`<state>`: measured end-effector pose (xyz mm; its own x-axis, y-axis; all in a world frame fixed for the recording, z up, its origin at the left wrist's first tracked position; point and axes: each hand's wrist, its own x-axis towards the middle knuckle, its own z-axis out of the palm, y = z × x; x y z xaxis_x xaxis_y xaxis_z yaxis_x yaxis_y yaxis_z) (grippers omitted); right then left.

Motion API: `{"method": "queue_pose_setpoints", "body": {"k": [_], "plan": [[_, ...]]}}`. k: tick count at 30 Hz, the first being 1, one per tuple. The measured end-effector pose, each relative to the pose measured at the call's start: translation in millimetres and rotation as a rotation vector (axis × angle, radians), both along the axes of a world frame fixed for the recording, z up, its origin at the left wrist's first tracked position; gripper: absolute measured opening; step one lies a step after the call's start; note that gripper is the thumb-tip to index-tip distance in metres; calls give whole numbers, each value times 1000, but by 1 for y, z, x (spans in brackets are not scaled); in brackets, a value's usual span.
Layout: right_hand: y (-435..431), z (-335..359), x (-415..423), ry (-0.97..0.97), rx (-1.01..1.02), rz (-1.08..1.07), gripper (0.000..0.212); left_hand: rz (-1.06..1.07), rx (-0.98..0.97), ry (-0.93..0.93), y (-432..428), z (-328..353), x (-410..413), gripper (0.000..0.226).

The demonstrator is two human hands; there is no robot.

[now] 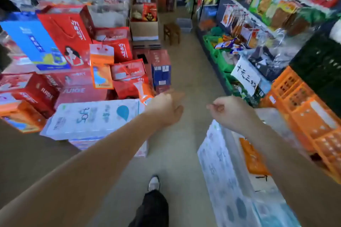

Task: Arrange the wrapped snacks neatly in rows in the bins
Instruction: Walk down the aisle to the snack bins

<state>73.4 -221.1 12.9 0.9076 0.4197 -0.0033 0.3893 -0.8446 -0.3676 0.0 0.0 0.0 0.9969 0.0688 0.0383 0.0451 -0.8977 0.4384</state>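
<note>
Both my arms reach forward over a shop aisle. My left hand is loosely curled and holds nothing. My right hand is also curled, fingers closed, with nothing visible in it. Green bins along the bottom of the right shelf hold wrapped snacks in orange, blue and white wrappers, lying in a loose heap. Both hands are well short of those bins. The picture is blurred by motion.
Red and blue gift boxes crowd the left side. White tissue packs lie left and right. Orange crates stack at right, a handwritten price sign hangs there, and a wooden stool stands down the aisle.
</note>
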Motion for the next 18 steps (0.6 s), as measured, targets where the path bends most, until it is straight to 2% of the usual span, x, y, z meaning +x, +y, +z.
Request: {"method": "queue_pose_setpoints", "body": {"k": [5, 10, 12, 15, 18], "plan": [[51, -78, 42, 141, 53, -22, 34, 153, -72, 287, 58, -71, 40, 40], [106, -110, 103, 283, 19, -26, 35, 175, -104, 379, 117, -106, 102, 41], [125, -112, 128, 330, 5, -67, 47, 167, -112, 409, 140, -112, 131, 45], [147, -115, 168, 323, -167, -71, 71, 92, -66, 437, 165, -124, 176, 45], [156, -118, 207, 306, -223, -74, 72, 53, -80, 433, 176, -127, 221, 36]]}}
